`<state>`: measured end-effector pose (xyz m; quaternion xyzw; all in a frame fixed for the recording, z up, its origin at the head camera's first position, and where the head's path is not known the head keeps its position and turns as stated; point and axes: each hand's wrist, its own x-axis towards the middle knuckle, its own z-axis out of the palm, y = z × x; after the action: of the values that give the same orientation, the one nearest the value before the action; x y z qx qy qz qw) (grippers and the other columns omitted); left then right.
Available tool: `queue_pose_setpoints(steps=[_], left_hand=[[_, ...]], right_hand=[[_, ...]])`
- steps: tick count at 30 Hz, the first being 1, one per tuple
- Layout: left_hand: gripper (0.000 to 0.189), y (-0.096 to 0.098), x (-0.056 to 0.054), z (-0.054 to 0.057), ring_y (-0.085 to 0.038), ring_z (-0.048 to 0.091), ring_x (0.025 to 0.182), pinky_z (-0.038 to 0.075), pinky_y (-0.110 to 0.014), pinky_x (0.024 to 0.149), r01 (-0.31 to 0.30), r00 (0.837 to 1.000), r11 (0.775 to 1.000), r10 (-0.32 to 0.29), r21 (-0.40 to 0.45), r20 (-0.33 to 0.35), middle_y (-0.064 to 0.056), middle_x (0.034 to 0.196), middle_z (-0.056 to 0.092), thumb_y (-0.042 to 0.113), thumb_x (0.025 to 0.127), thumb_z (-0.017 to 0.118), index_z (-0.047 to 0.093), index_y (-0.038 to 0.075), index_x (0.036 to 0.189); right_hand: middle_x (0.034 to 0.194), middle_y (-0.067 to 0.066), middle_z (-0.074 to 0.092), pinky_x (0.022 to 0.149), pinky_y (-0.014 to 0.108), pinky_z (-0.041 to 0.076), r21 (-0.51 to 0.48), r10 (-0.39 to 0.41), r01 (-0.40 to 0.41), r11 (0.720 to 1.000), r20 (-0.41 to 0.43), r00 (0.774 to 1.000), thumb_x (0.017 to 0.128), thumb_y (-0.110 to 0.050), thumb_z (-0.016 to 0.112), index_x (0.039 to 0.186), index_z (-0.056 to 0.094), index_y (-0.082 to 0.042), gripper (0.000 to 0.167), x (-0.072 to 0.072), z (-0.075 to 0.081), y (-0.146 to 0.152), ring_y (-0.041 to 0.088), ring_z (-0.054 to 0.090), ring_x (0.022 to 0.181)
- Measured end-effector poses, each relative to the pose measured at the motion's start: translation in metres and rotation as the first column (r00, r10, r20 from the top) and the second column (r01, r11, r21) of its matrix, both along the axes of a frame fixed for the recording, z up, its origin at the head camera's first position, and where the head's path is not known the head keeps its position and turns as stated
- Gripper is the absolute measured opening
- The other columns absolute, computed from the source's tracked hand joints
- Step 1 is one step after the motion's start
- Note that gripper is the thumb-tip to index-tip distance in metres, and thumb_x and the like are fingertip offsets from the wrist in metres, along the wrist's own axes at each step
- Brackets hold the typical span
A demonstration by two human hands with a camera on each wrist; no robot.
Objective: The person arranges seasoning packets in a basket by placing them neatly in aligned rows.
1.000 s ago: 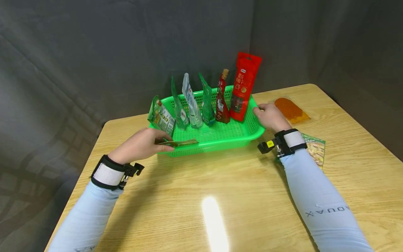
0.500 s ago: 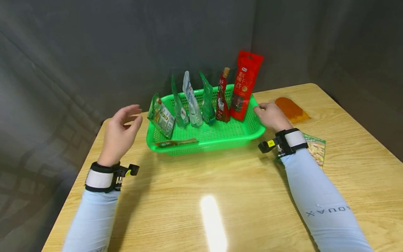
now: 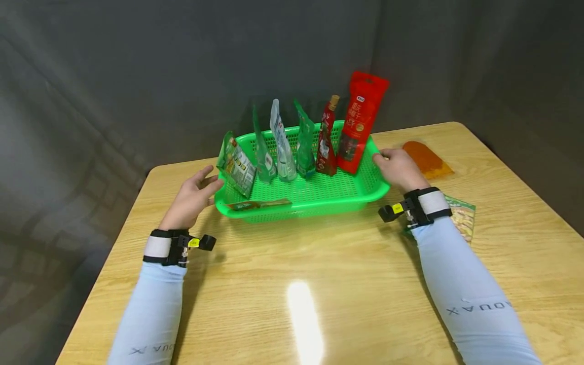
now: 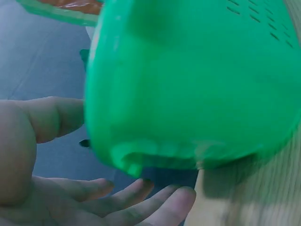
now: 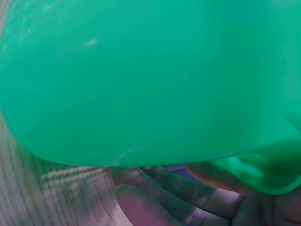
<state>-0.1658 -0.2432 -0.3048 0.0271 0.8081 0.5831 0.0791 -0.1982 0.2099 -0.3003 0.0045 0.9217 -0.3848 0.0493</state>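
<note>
A green plastic basket (image 3: 319, 207) stands on the wooden table. Its right end is gripped by my right hand (image 3: 401, 170), thumb over the rim and fingers underneath; the right wrist view shows those fingers (image 5: 155, 202) below the basket wall. At the left end is my left hand (image 3: 189, 200), fingers spread and fairly straight, with the thumb right at the rim; in the left wrist view its fingers (image 4: 160, 207) reach beneath the end wall. Inside stand a red pouch (image 3: 362, 121), a red bottle-shaped pouch (image 3: 326, 144), and several green and white packets. A flat packet (image 3: 260, 204) lies along the front wall.
Right of the basket, an orange-red packet (image 3: 424, 158) lies on the table (image 3: 255, 294). A green-edged packet (image 3: 463, 218) is partly hidden by my right forearm. A dark curtain (image 3: 182, 76) hangs behind the table.
My left hand let go of the flat packet at the front wall, drew back left, then came to the basket's left end. The right hand keeps its grip; the basket appears slightly farther right.
</note>
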Motion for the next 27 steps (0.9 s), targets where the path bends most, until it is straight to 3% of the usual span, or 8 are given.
queue_pose_setpoints(steps=[5, 8, 12, 18, 27], left_hand=[[0.075, 0.009, -0.010, -0.008, -0.032, 0.033, 0.140, 0.035, -0.049, 0.109, -0.007, 1.000, 1.000, 0.006, 0.029, 0.006, -0.021, 0.155, 0.027, 0.028, 0.104, 0.052, 0.006, 0.011, 0.160], [0.073, 0.013, -0.014, -0.014, -0.033, 0.028, 0.143, 0.030, -0.048, 0.112, -0.029, 1.000, 1.000, 0.029, 0.005, 0.001, -0.022, 0.157, 0.023, 0.024, 0.104, 0.051, 0.005, 0.008, 0.159], [0.069, 0.017, -0.018, -0.021, -0.031, 0.026, 0.144, 0.026, -0.047, 0.114, -0.039, 0.999, 0.998, 0.040, 0.039, -0.006, -0.019, 0.159, 0.022, 0.021, 0.105, 0.049, 0.009, 0.004, 0.159], [0.063, 0.022, -0.022, -0.029, -0.031, 0.042, 0.134, 0.035, -0.047, 0.109, -0.038, 0.998, 0.995, 0.042, 0.087, -0.043, -0.020, 0.153, 0.035, 0.016, 0.104, 0.049, 0.018, 0.001, 0.157], [0.063, 0.016, -0.022, -0.031, -0.030, 0.039, 0.136, 0.036, -0.043, 0.109, -0.052, 0.997, 0.993, 0.058, 0.110, -0.051, -0.020, 0.154, 0.033, 0.012, 0.104, 0.048, 0.017, 0.001, 0.157]], right_hand=[[0.146, 0.027, 0.040, 0.086, 0.048, 0.040, 0.014, 0.007, -0.007, 1.000, -0.002, 1.000, 0.106, -0.039, 0.034, 0.152, 0.030, 0.006, 0.064, -0.001, -0.002, 0.000, 0.037, 0.045, 0.109], [0.149, 0.028, 0.037, 0.090, 0.051, 0.039, 0.018, 0.010, -0.010, 1.000, 0.005, 1.000, 0.106, -0.040, 0.033, 0.152, 0.029, 0.005, 0.065, -0.001, -0.002, 0.000, 0.038, 0.044, 0.114], [0.152, 0.029, 0.032, 0.098, 0.056, 0.035, 0.019, 0.016, -0.016, 1.000, 0.000, 1.000, 0.106, -0.042, 0.032, 0.152, 0.029, 0.006, 0.066, 0.001, -0.001, 0.003, 0.042, 0.040, 0.124], [0.154, 0.029, 0.029, 0.099, 0.058, 0.033, 0.001, 0.011, -0.011, 1.000, 0.017, 1.000, 0.105, -0.046, 0.032, 0.153, 0.028, 0.004, 0.069, 0.005, 0.001, 0.009, 0.043, 0.035, 0.130], [0.146, 0.030, 0.040, 0.099, 0.062, 0.037, 0.055, 0.044, -0.044, 0.997, 0.007, 0.999, 0.102, -0.058, 0.032, 0.150, 0.036, 0.004, 0.079, 0.005, 0.008, 0.016, 0.047, 0.042, 0.127]])
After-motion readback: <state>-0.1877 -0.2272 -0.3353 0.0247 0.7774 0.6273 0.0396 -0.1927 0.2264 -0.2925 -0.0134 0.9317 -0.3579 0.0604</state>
